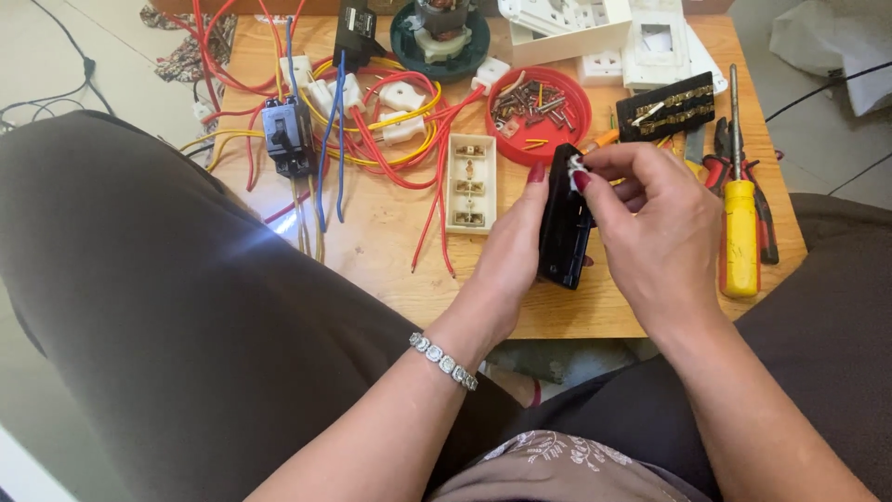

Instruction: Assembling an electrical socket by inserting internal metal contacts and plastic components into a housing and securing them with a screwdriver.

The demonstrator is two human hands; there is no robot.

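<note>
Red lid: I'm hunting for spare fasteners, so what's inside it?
The red lid holds a heap of small metal screws and contact pieces; anything beneath that heap is covered.

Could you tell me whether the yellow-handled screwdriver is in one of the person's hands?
No, the yellow-handled screwdriver lies on the wooden table, beside the right hand.

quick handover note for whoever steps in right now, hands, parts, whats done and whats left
Left hand: holds the black switch body upright above the table's front edge.
Right hand: pinches a small white part at the body's top end.
Nearby: red lid of screws, cream terminal block, yellow screwdriver, wired black breaker.
Done: cannot tell whether the white part is seated.
Left: loose pieces lie unassembled on the table.
</note>
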